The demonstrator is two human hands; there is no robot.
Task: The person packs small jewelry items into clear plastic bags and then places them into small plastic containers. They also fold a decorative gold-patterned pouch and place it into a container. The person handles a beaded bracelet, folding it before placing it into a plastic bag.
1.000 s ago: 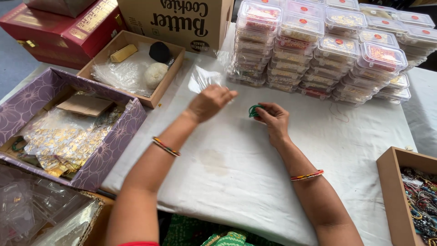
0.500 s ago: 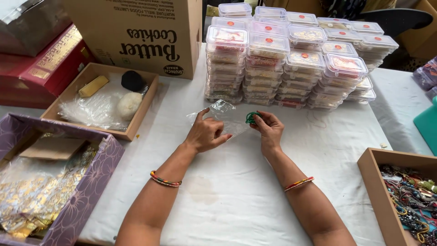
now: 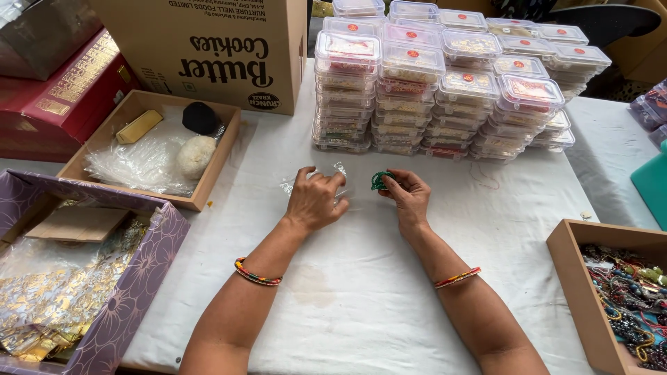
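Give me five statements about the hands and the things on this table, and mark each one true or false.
1. The right hand pinches a small green ornament. True.
2. The left hand rests on a clear plastic pouch. True.
3. The stacked clear lidded containers sit in the purple floral box. False: they stand on the white tablecloth, beyond the hands.
4. The wooden tray at the right edge holds beaded jewellery. True.
5. Both wrists are bare. False: each wrist wears a multicoloured bangle.
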